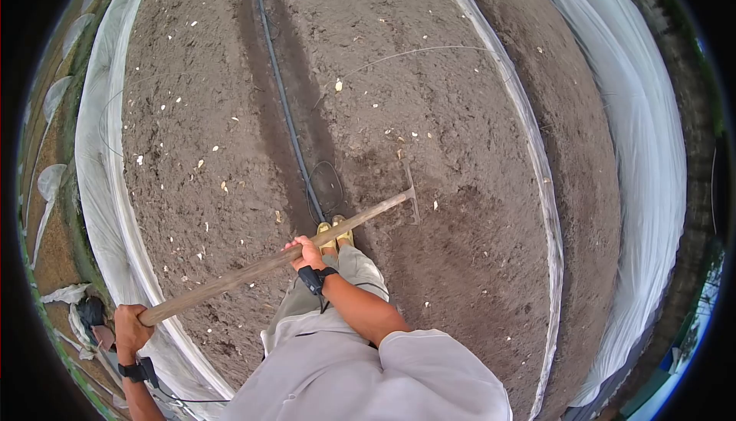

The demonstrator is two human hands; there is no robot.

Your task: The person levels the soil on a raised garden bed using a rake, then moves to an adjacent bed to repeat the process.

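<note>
- Left hand (130, 327) wrapped tight round butt end of wooden handle (268, 264); right hand (309, 253) closed round it mid-length.
- Rake head (412, 191) down on bare soil bed (429, 99), ahead & to right of yellow boots (335, 233).
- Black drip hose (284, 99) along dark furrow, running up to boots.
- White plastic sheeting (644, 137) edging bed both sides.

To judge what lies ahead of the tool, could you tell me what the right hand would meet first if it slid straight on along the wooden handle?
The right hand grips the wooden handle, which runs to the rake head resting on the soil bed. Sliding on, it would probably meet that head first; depth is unclear.
</note>
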